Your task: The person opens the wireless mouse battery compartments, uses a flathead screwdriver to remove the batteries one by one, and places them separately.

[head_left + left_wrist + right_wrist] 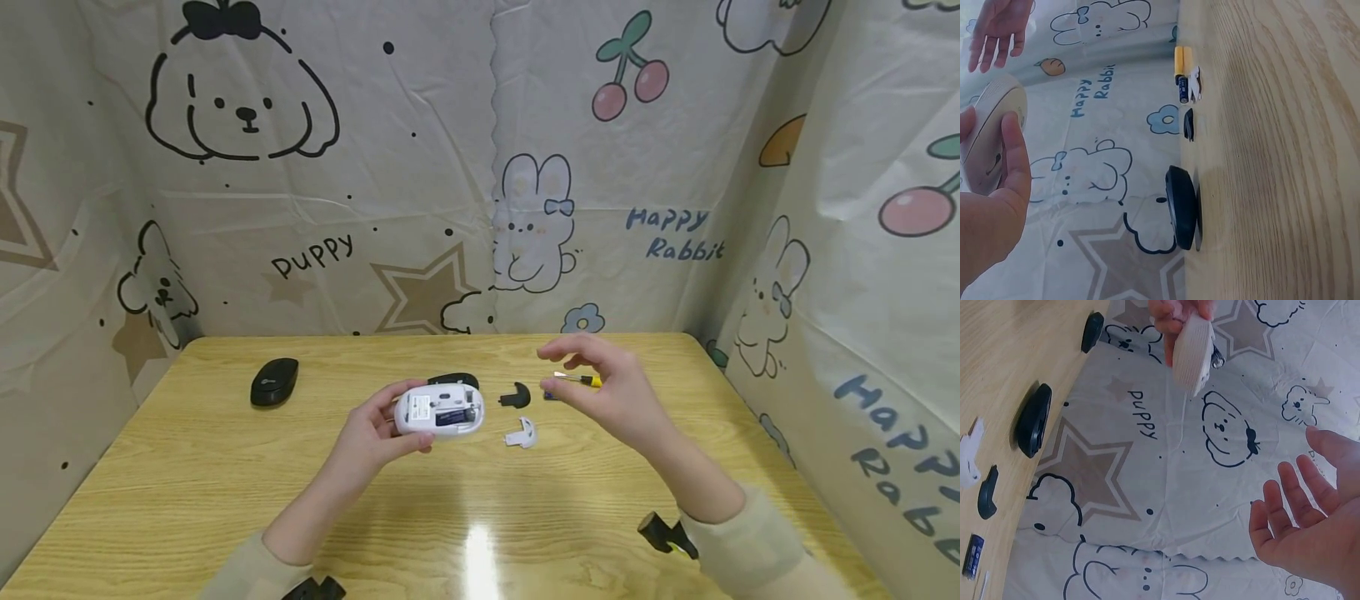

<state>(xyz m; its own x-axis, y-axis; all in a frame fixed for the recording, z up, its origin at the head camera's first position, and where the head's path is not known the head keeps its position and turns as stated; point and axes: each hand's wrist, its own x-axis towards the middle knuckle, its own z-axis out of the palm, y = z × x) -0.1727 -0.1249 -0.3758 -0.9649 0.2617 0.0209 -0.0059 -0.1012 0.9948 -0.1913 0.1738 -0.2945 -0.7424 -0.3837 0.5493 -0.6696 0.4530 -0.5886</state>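
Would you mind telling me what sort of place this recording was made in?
Probably a small makeshift recording booth: a wooden table walled on three sides by cartoon-printed cloth, with opened computer mice, the white mouse in the left hand, laid out.

Three computer mice: one white (439, 411), two black (273, 382) (453, 380). Two loose battery covers: one black (515, 395), one white (522, 432). One yellow-handled screwdriver (579, 379). One dark blue battery (1183, 89). Two hands: left (369, 432), right (609, 392). One wooden table (187, 475).
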